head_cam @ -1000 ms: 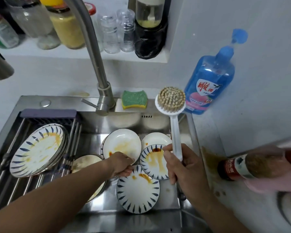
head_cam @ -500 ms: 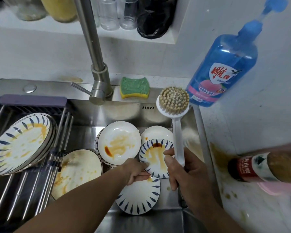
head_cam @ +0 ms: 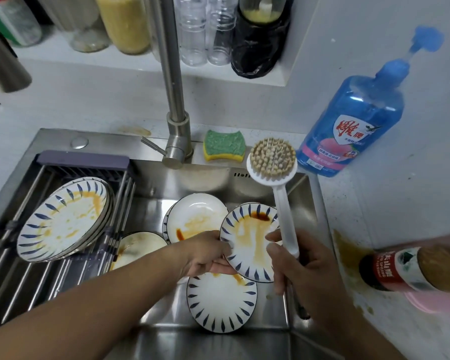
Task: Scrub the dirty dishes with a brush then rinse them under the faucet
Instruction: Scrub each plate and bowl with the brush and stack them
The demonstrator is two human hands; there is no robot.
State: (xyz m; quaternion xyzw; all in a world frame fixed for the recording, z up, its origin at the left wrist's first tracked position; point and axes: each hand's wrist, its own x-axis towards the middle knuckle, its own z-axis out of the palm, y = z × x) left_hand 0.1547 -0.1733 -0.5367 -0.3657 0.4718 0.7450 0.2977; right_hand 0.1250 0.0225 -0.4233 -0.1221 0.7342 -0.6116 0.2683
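My left hand (head_cam: 205, 255) grips the left rim of a small blue-striped plate (head_cam: 250, 237) smeared with brown sauce and holds it tilted above the sink (head_cam: 166, 341). My right hand (head_cam: 307, 276) holds the white handle of a dish brush (head_cam: 272, 158), bristle head up near the sink's back right corner. Below the lifted plate lies another striped plate (head_cam: 221, 302). A stained white plate (head_cam: 195, 216) and a second one (head_cam: 138, 245) rest on the sink floor. The steel faucet (head_cam: 172, 100) rises behind; no water runs.
A stack of dirty striped plates (head_cam: 63, 219) leans in the drying rack (head_cam: 83, 162) at left. A green sponge (head_cam: 224, 149) sits on the sink ledge, a blue soap bottle (head_cam: 353, 120) right of it. A sauce bottle (head_cam: 400, 266) lies on the stained right counter. Jars line the shelf (head_cam: 130, 58).
My left hand has taken the sauce-stained striped plate by its rim and lifted it off the pile, tilting it toward me. The brush stays upright in my right hand.
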